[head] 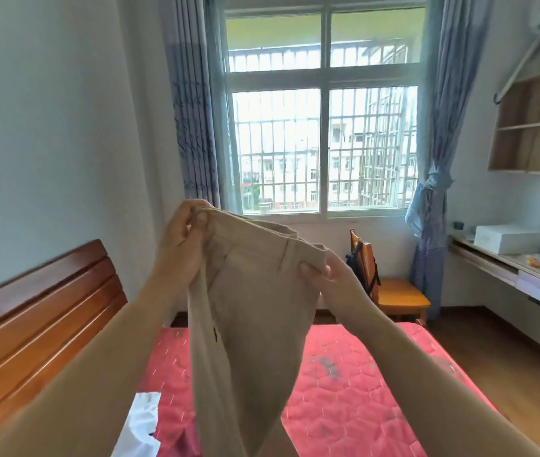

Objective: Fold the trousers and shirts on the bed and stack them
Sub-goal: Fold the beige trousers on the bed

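Observation:
Beige trousers (255,324) hang in the air in front of me, waistband up, legs dropping toward the bed. My left hand (183,239) grips the left end of the waistband, held higher. My right hand (327,272) pinches the right end of the waistband, a little lower. Below lies the red quilted mattress (354,400). A white garment (143,427) with dark marks lies on the mattress at the lower left, partly hidden by my left forearm.
A wooden headboard (38,311) runs along the left. A wooden chair (393,291) with a dark bag stands past the bed under the window (324,127). A cluttered desk (525,268) with a white box lines the right wall, shelves above it.

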`<action>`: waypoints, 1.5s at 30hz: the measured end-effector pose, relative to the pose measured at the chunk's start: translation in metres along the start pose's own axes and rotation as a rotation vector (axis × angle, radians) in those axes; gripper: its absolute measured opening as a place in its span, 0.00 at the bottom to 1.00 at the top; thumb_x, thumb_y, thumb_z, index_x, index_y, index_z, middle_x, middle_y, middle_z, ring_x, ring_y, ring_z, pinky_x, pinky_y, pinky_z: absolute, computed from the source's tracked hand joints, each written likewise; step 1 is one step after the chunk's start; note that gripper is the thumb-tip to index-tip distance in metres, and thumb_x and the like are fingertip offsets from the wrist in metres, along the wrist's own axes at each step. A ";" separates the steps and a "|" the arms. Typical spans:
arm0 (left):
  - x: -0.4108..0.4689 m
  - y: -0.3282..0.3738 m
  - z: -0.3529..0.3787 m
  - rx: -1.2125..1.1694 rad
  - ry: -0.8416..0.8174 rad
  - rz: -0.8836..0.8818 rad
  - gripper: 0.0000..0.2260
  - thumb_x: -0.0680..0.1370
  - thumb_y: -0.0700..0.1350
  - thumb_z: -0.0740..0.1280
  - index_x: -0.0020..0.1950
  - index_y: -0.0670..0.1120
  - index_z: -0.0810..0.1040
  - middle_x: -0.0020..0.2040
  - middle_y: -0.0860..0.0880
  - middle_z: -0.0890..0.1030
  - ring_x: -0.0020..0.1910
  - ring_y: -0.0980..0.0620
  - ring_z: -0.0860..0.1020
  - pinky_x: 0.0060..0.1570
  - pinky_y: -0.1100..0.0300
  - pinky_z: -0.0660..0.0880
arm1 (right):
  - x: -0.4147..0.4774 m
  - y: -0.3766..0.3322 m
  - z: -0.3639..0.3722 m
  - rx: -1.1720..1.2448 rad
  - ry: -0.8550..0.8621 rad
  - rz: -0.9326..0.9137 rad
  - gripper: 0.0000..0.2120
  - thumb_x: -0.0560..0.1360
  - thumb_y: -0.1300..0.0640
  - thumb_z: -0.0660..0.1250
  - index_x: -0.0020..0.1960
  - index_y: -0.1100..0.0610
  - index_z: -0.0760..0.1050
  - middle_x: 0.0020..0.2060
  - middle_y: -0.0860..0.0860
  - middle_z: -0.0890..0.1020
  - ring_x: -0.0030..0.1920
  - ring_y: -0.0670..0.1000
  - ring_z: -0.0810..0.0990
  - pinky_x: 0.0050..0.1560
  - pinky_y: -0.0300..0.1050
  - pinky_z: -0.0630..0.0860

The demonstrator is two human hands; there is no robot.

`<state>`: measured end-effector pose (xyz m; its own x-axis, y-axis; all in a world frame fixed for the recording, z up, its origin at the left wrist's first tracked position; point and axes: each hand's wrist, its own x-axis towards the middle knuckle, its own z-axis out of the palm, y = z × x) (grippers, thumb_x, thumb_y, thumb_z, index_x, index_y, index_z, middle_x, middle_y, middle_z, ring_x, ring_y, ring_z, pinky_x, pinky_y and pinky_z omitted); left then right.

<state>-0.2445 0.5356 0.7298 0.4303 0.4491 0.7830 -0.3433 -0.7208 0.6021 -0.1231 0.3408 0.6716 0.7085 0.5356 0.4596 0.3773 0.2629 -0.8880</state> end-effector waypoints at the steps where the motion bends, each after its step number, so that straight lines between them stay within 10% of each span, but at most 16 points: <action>1: 0.008 0.009 -0.007 0.054 0.049 0.019 0.09 0.81 0.44 0.57 0.48 0.56 0.73 0.42 0.64 0.77 0.42 0.74 0.72 0.39 0.82 0.63 | 0.003 -0.019 0.006 -0.033 0.061 -0.072 0.10 0.76 0.68 0.63 0.56 0.60 0.74 0.46 0.55 0.79 0.44 0.52 0.76 0.43 0.43 0.75; 8: 0.042 0.036 0.005 0.341 0.132 0.229 0.11 0.82 0.50 0.53 0.54 0.48 0.74 0.37 0.53 0.77 0.31 0.62 0.71 0.32 0.72 0.63 | 0.012 -0.074 0.009 -0.293 0.529 -0.394 0.06 0.77 0.47 0.62 0.53 0.39 0.68 0.38 0.47 0.81 0.38 0.48 0.79 0.43 0.47 0.75; 12: -0.038 -0.046 0.055 0.252 -0.089 -0.048 0.09 0.80 0.52 0.58 0.55 0.51 0.74 0.41 0.52 0.79 0.40 0.49 0.76 0.37 0.61 0.63 | -0.026 0.032 -0.018 -0.441 0.442 -0.168 0.12 0.78 0.54 0.62 0.61 0.45 0.70 0.43 0.36 0.79 0.45 0.45 0.79 0.48 0.32 0.72; 17: -0.183 -0.131 0.102 0.165 -0.369 -0.327 0.11 0.79 0.39 0.60 0.59 0.49 0.75 0.46 0.55 0.79 0.43 0.59 0.75 0.42 0.68 0.69 | -0.124 0.170 -0.049 -0.403 0.360 0.192 0.18 0.77 0.61 0.64 0.60 0.41 0.73 0.54 0.41 0.80 0.56 0.42 0.79 0.57 0.41 0.75; 21: -0.258 -0.167 0.121 0.106 -0.578 -0.347 0.19 0.72 0.26 0.60 0.52 0.45 0.79 0.48 0.52 0.78 0.47 0.64 0.73 0.50 0.79 0.65 | -0.186 0.236 -0.064 -0.249 0.371 0.433 0.21 0.75 0.68 0.65 0.62 0.48 0.74 0.52 0.50 0.83 0.50 0.44 0.81 0.53 0.35 0.75; 26: -0.224 -0.226 0.184 0.147 -0.646 -0.377 0.17 0.74 0.26 0.58 0.49 0.44 0.80 0.49 0.46 0.79 0.51 0.48 0.77 0.55 0.67 0.69 | -0.108 0.293 -0.095 -0.328 0.445 0.499 0.18 0.75 0.63 0.67 0.63 0.53 0.74 0.42 0.48 0.82 0.37 0.40 0.78 0.40 0.34 0.73; 32: -0.131 -0.310 0.314 0.299 -0.651 -0.461 0.28 0.78 0.53 0.63 0.75 0.58 0.55 0.74 0.43 0.55 0.69 0.42 0.64 0.69 0.50 0.61 | 0.060 0.362 -0.139 -0.565 0.373 0.451 0.32 0.76 0.48 0.63 0.75 0.49 0.52 0.72 0.52 0.62 0.71 0.50 0.62 0.64 0.38 0.57; 38: -0.333 -0.376 0.300 0.380 -1.012 -0.554 0.28 0.75 0.46 0.68 0.72 0.47 0.63 0.67 0.43 0.70 0.66 0.45 0.69 0.65 0.53 0.65 | -0.092 0.485 -0.124 -0.615 0.157 0.625 0.28 0.73 0.59 0.69 0.70 0.58 0.64 0.65 0.54 0.70 0.64 0.53 0.71 0.65 0.44 0.66; 45: -0.524 -0.438 0.234 0.476 -1.048 -0.841 0.20 0.74 0.44 0.68 0.66 0.45 0.70 0.63 0.46 0.74 0.63 0.48 0.72 0.61 0.56 0.67 | -0.279 0.603 -0.084 -0.620 0.052 0.956 0.12 0.72 0.59 0.69 0.56 0.56 0.75 0.50 0.50 0.78 0.51 0.50 0.78 0.54 0.42 0.73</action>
<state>-0.1244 0.4926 0.0196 0.8423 0.3850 -0.3772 0.5381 -0.6394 0.5492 -0.0430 0.2825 0.0096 0.8826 0.2655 -0.3880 -0.1107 -0.6846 -0.7204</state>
